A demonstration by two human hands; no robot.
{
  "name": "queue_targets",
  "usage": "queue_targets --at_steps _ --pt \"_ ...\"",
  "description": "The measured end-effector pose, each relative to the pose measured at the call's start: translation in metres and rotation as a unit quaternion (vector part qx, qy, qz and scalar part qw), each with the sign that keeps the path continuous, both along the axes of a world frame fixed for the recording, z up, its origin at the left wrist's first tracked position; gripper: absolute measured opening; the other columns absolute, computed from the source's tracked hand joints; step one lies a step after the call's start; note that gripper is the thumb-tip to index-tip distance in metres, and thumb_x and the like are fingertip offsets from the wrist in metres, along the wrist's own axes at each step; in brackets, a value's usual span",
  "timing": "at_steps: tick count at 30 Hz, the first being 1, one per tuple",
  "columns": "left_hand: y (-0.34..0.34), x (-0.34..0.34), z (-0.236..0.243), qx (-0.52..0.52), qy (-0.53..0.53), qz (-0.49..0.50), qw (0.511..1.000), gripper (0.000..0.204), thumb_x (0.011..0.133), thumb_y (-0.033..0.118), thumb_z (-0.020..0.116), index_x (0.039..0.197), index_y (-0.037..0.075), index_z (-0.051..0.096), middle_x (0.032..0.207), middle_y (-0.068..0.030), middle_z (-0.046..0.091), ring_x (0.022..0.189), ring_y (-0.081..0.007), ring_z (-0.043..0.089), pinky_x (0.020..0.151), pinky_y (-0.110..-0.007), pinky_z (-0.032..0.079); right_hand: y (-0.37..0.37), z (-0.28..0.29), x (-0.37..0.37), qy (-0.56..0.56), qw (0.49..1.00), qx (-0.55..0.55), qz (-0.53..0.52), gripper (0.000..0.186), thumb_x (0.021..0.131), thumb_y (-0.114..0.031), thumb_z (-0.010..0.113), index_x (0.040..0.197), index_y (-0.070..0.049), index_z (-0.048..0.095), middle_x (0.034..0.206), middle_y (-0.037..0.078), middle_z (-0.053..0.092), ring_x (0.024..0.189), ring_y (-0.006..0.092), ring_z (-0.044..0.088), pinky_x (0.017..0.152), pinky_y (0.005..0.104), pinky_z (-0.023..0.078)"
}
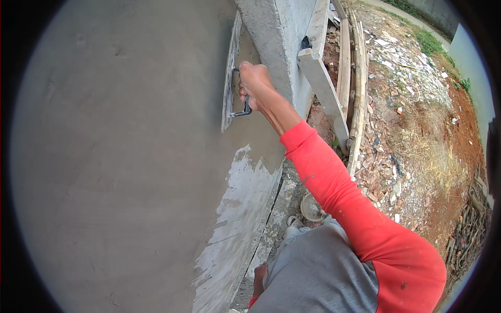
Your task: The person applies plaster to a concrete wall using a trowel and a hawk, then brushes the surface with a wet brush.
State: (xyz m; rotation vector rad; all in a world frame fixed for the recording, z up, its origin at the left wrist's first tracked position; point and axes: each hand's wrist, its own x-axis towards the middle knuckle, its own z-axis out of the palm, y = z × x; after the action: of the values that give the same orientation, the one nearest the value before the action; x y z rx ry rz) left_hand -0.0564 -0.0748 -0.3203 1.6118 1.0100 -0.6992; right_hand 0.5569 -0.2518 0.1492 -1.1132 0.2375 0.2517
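My right hand (253, 83) is closed round the dark handle of a plastering trowel (228, 99). The trowel's long flat blade stands nearly edge-on, up against the wet grey plaster of the wall (135, 130), close to a rough concrete column (266, 36). Below it, a pale, streaky patch (240, 208) shows where the grey coat is thin or absent. Low in the picture, my left hand (260, 272) hangs beside my grey shirt, near the foot of the wall. Its fingers are mostly hidden, and I cannot see whether it holds anything.
A round pale bucket (312, 207) stands on the ground beyond my body. Right of the column are a grey board (326, 94) and long bamboo poles (359, 88). Rubble and broken bits (402, 73) cover the ground, with a pile of sticks (467, 235) at the far right.
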Motion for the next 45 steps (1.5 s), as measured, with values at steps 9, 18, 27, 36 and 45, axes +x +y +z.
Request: queue_targets --at_steps 9,18,27,36,45 --pt "0.009 0.023 0.029 -0.034 -0.017 0.311 0.95 0.039 0.106 0.029 0.037 0.136 0.007 0.052 0.136 -0.0173 0.062 0.114 -0.0343 0.067 0.095 -0.044 0.052 -0.02 -0.037 0.001 -0.3 0.923 -0.21 -0.121 0.039 0.088 -0.021 0.059 0.059 0.006 0.056 0.05 0.017 0.049 0.046 0.0214 0.047 0.053 0.0442 0.041" --pt "-0.041 -0.136 0.034 0.081 0.097 -0.013 0.992 0.037 0.101 0.031 0.058 0.128 0.004 0.058 0.114 -0.0121 0.071 0.098 -0.0229 0.07 0.076 -0.034 0.053 -0.012 -0.055 0.054 -0.318 0.867 -0.304 -0.233 0.034 0.088 -0.023 0.057 0.072 0.005 0.069 0.074 0.031 0.062 0.069 0.05 0.063 0.065 0.0516 0.05" --pt "-0.051 0.065 0.11 -0.009 -0.081 0.313 0.946 0.04 0.103 0.03 0.057 0.131 0.002 0.057 0.123 -0.0143 0.07 0.11 -0.026 0.069 0.088 -0.036 0.053 -0.004 -0.159 -0.019 0.065 0.995 -0.019 -0.066 0.037 0.095 -0.024 0.052 0.065 -0.003 0.048 0.054 0.01 0.044 0.049 0.0193 0.047 0.046 0.042 0.038" --pt "-0.075 -0.04 0.03 0.006 0.083 0.193 0.978 0.032 0.102 0.026 0.058 0.121 0.002 0.064 0.114 -0.0134 0.072 0.095 -0.0225 0.073 0.068 -0.032 0.054 0.007 -0.138 0.002 0.176 0.978 0.109 0.005 0.02 0.097 -0.025 0.044 0.084 -0.01 0.04 0.066 0.005 0.038 0.05 0.0163 0.039 0.044 0.0356 0.035" --pt "-0.051 -0.038 -0.025 0.009 0.032 -0.022 0.999 0.031 0.102 0.025 0.057 0.12 0.002 0.065 0.113 -0.0137 0.072 0.093 -0.023 0.073 0.067 -0.032 0.053 -0.005 -0.071 0.003 0.137 0.985 0.106 -0.009 0.019 0.099 -0.021 0.042 0.087 -0.007 0.041 0.069 0.006 0.039 0.053 0.0171 0.04 0.049 0.0376 0.036"
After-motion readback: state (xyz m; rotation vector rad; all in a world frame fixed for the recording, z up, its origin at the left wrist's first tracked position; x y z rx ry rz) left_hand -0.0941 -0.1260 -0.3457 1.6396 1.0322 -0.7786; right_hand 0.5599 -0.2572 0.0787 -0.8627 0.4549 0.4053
